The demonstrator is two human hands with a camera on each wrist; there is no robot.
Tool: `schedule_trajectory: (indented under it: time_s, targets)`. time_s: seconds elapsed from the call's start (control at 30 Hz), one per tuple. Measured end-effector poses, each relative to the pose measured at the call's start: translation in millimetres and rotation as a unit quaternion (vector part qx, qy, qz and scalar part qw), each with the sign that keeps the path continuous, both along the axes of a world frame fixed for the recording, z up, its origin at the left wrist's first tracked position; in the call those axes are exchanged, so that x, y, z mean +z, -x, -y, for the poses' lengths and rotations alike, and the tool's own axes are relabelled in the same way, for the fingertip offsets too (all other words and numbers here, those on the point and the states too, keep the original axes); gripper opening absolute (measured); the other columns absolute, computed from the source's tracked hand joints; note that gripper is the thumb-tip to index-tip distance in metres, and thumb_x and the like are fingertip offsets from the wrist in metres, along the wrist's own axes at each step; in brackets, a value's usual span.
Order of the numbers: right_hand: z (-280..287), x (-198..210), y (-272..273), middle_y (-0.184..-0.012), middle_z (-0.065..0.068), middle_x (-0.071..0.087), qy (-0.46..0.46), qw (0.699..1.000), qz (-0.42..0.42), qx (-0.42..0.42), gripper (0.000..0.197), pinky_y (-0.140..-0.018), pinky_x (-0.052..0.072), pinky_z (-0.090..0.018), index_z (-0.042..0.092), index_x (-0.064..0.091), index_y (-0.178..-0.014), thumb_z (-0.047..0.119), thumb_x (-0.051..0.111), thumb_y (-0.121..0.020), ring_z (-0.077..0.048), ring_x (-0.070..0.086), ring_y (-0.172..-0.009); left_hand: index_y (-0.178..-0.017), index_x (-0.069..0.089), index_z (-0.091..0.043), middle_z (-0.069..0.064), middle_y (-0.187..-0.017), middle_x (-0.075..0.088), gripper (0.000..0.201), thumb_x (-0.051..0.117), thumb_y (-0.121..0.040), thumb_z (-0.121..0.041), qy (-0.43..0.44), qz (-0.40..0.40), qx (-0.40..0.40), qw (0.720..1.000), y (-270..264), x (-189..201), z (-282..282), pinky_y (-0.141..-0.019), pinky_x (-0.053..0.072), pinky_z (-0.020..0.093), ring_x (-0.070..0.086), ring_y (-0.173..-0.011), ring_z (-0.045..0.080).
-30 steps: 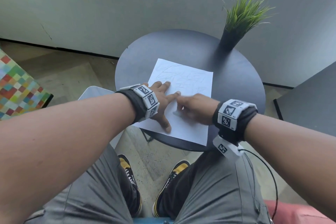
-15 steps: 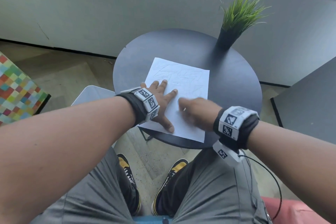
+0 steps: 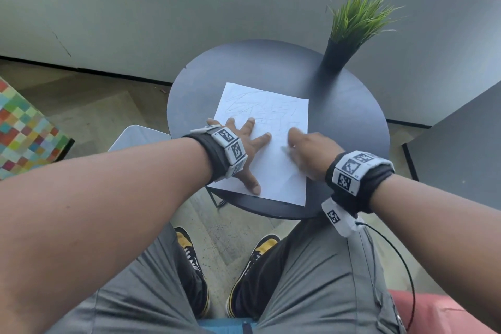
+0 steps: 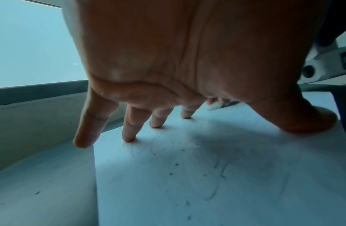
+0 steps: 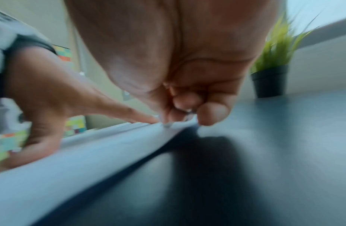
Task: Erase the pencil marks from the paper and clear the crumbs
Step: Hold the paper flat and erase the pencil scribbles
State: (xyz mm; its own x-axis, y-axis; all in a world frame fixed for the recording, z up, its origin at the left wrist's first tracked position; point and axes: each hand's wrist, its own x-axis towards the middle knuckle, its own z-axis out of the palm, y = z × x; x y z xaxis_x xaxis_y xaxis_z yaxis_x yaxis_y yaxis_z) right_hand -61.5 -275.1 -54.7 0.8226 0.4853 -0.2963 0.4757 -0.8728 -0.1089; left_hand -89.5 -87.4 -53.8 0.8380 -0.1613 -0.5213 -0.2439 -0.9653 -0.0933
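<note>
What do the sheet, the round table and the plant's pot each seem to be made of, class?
Sheet: thin white paper, matt; it lies flat and carries faint pencil lines. Round table: a dark, smooth, matt top, perhaps painted metal or coated board; the look leaves that open. Pot: black and matt, probably plastic, though painted ceramic is possible. The left hand presses the sheet flat.

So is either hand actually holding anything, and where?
The right hand pinches a small pale eraser in its fingertips, its end on the paper. The left hand holds nothing; it presses flat on the paper.
</note>
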Motion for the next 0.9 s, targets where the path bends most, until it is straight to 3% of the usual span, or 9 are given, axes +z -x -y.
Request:
schedule_trajectory:
  time_s: [0.07, 0.2, 0.3, 0.37, 0.5, 0.63, 0.7, 0.8, 0.9]
  targets:
    - [-1.1, -3.2, 6.1, -0.092, -0.015, 0.056, 0.012, 1.000, 0.013, -0.002, 0.016, -0.071, 0.050, -0.041, 0.015, 0.032, -0.099, 0.029, 0.041, -0.098, -0.037, 0.057, -0.081, -0.146, -0.012, -0.056, 0.007, -0.164, -0.016, 0.131, 0.062, -0.045, -0.094, -0.002, -0.004, -0.004, 1.000, -0.5, 1.3, 1.6, -0.103, 0.021, 0.074, 0.007, -0.145, 0.050]
    - [-9.6, -4.8, 31.5, -0.098, -0.004, 0.059, 0.007, 0.983, -0.100, 0.157, 0.018, -0.067, 0.039, -0.031, 0.018, 0.045, -0.111, 0.015, 0.047, -0.094, -0.027, 0.053, -0.085, -0.142, -0.013, -0.062, 0.010, -0.163, -0.015, 0.128, 0.063, -0.044, -0.094, -0.011, -0.004, -0.010, 1.000, -1.8, 2.7, 5.3, -0.101, 0.021, 0.075, 0.010, -0.142, 0.054]
    - [-0.5, -4.5, 1.2, -0.098, -0.009, 0.060, 0.000, 0.999, -0.014, 0.032, 0.013, -0.072, 0.048, -0.039, 0.018, 0.040, -0.106, 0.027, 0.043, -0.097, -0.033, 0.055, -0.083, -0.140, -0.014, -0.064, 0.009, -0.163, -0.015, 0.128, 0.064, -0.043, -0.093, -0.008, -0.007, -0.002, 1.000, -2.3, 3.6, 4.8, -0.101, 0.022, 0.075, 0.009, -0.142, 0.054]
    - [0.2, -4.3, 4.3, -0.094, -0.011, 0.058, 0.008, 1.000, 0.021, 0.008, 0.014, -0.066, 0.043, -0.037, 0.014, 0.035, -0.102, 0.026, 0.042, -0.098, -0.034, 0.053, -0.079, -0.140, -0.015, -0.064, 0.009, -0.163, -0.016, 0.128, 0.064, -0.043, -0.093, -0.011, -0.010, 0.004, 1.000, -1.3, 4.0, 4.7, -0.101, 0.022, 0.075, 0.010, -0.142, 0.054]
    - [-8.1, -1.8, 33.0, -0.098, -0.007, 0.056, 0.021, 0.981, -0.074, 0.180, 0.025, -0.067, 0.036, -0.032, 0.014, 0.041, -0.116, 0.011, 0.047, -0.091, -0.032, 0.054, -0.089, -0.142, -0.016, -0.062, 0.011, -0.162, -0.018, 0.130, 0.065, -0.044, -0.092, -0.024, -0.017, 0.004, 1.000, -1.3, 7.2, 9.4, -0.101, 0.024, 0.076, 0.011, -0.142, 0.056]
    - [4.6, 0.5, 0.4, -0.098, -0.016, 0.061, 0.006, 1.000, 0.000, 0.015, 0.016, -0.070, 0.049, -0.041, 0.015, 0.037, -0.104, 0.030, 0.041, -0.099, -0.035, 0.054, -0.078, -0.138, -0.017, -0.066, 0.011, -0.162, -0.019, 0.129, 0.065, -0.042, -0.092, -0.024, -0.022, 0.006, 0.999, -3.9, 7.2, 10.5, -0.102, 0.029, 0.074, 0.013, -0.141, 0.056]
    - [-0.4, 0.4, 13.3, -0.100, -0.015, 0.061, 0.010, 0.999, 0.001, 0.040, 0.017, -0.067, 0.044, -0.037, 0.015, 0.035, -0.107, 0.030, 0.037, -0.100, -0.035, 0.054, -0.080, -0.137, -0.018, -0.066, 0.012, -0.162, -0.019, 0.130, 0.066, -0.042, -0.092, -0.022, -0.023, 0.004, 0.999, -4.3, 5.8, 9.6, -0.102, 0.029, 0.073, 0.010, -0.142, 0.056]
    - [-6.7, 0.9, 40.7, -0.103, -0.011, 0.059, 0.013, 0.984, -0.092, 0.155, 0.018, -0.070, 0.042, -0.036, 0.013, 0.039, -0.114, 0.021, 0.040, -0.097, -0.032, 0.055, -0.091, -0.141, -0.017, -0.062, 0.018, -0.161, -0.018, 0.130, 0.067, -0.045, -0.090, -0.027, -0.019, -0.004, 0.999, -3.7, 4.0, 11.4, -0.102, 0.026, 0.075, 0.004, -0.144, 0.051]
    - [4.1, 1.6, 13.0, -0.103, -0.015, 0.062, 0.009, 0.998, -0.042, 0.055, 0.021, -0.074, 0.048, -0.040, 0.013, 0.040, -0.112, 0.030, 0.040, -0.099, -0.034, 0.056, -0.086, -0.143, -0.015, -0.060, 0.019, -0.161, -0.018, 0.130, 0.068, -0.048, -0.088, -0.024, -0.017, -0.004, 1.000, -4.0, 2.2, 11.9, -0.103, 0.024, 0.075, 0.002, -0.146, 0.047]
